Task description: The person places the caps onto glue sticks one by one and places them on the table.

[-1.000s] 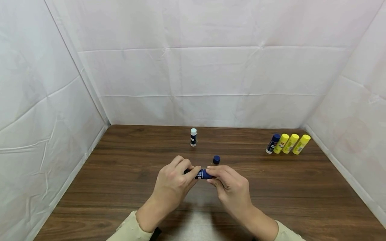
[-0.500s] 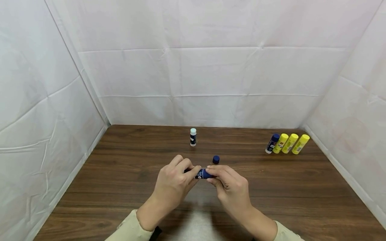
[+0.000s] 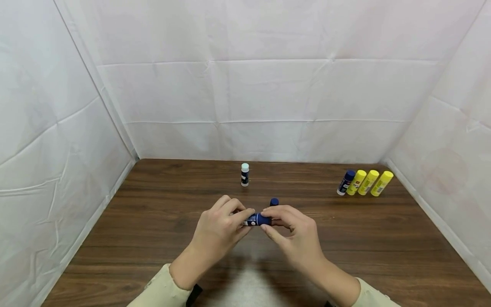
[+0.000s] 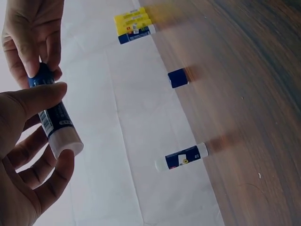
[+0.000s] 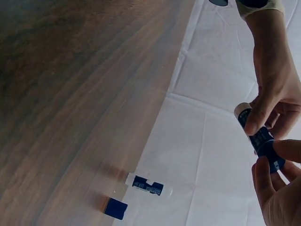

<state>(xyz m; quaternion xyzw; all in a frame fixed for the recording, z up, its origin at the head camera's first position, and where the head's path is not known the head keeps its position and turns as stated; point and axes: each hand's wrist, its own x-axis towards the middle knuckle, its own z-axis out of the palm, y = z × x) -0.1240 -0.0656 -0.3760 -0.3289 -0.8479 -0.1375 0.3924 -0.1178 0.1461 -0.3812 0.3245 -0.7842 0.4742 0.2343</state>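
Between my two hands a blue glue stick (image 3: 252, 220) lies roughly level above the table. My left hand (image 3: 216, 224) grips its labelled body, with a fingertip against the white base, as the left wrist view shows. Thumb and fingers of my right hand (image 3: 297, 234) pinch the blue cap end (image 5: 273, 157). Just behind my right fingers, a loose blue cap (image 3: 274, 201) stands on the table, partly hidden in the head view. Farther back, a glue stick with a pale top and no blue cap (image 3: 244, 175) stands upright.
At the back right, a blue-capped glue stick (image 3: 346, 183) stands in a row with several yellow glue sticks (image 3: 368, 183). White sheeting (image 3: 268, 94) walls the brown wooden table (image 3: 161, 200) at the back and both sides.
Both hands and the held glue stick have shifted slightly up and left in the head view. My right hand has turned a little, and its thumb and fingers stand wider apart behind the cap.
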